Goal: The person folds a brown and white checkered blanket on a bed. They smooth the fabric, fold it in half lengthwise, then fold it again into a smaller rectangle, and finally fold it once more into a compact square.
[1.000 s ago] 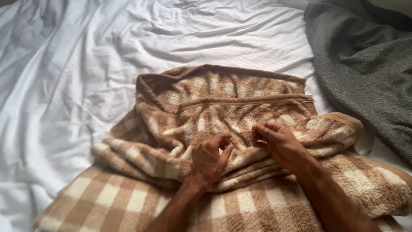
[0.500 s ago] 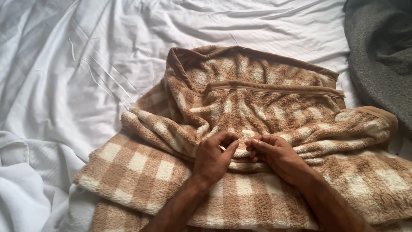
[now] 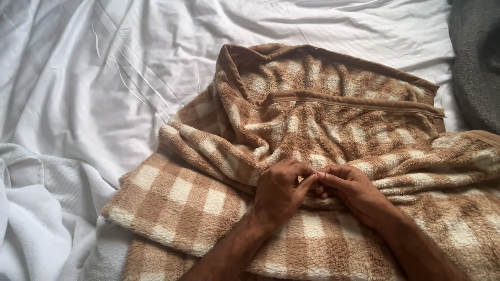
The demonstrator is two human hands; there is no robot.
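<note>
Both hands meet at the middle of a brown-and-cream checked fleece blanket (image 3: 333,135), fingers curled in a closed grip on a bunched fold of it. At the far left lies a white towel-like cloth (image 3: 36,218) on the rumpled white bed sheet (image 3: 104,78). The blanket is spread over the sheet, its plain brown hem running across the upper part. The left hand (image 3: 278,190) pinches the fold with thumb and fingers, touching the right hand (image 3: 351,190), whose fingertips press into the same fold. At the far right edge, a grey blanket (image 3: 476,62) lies beside the checked one.
</note>
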